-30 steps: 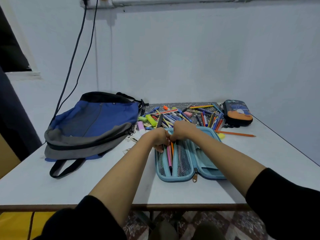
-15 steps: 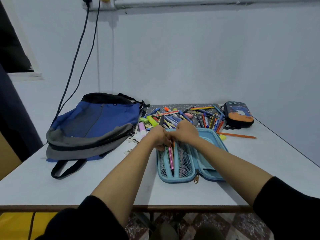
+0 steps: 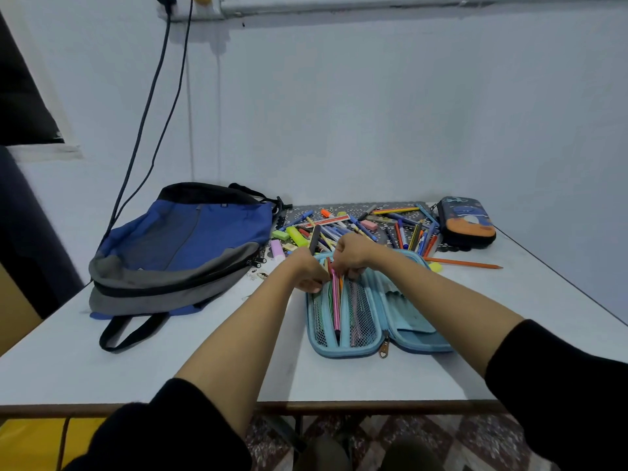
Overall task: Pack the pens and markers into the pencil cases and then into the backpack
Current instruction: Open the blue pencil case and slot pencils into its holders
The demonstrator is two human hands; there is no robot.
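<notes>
A light blue pencil case point(image 3: 406, 334) lies open on the white table point(image 3: 204, 362), its mesh pockets holding several pens. Both hands meet at its far end. My left hand point(image 3: 307, 270) curls its fingers at the pocket's top edge. My right hand point(image 3: 351, 254) pinches the upper end of a pink pen point(image 3: 336, 300) that lies down the case's middle. Behind the hands a heap of loose pens and markers point(image 3: 360, 226) is spread on a dotted mat. A blue and grey backpack point(image 3: 183, 246) lies flat at the left. A dark case point(image 3: 467, 222) with orange print stands shut at the far right.
An orange pencil point(image 3: 464, 263) lies alone right of the heap. Cables point(image 3: 149, 107) hang down the wall behind the backpack. The backpack strap point(image 3: 132, 331) trails toward the table's near edge. The wall closes off the far side of the table.
Both hands stay at the case's far end, shifting slightly. The pink pen has slid a little further down into the case.
</notes>
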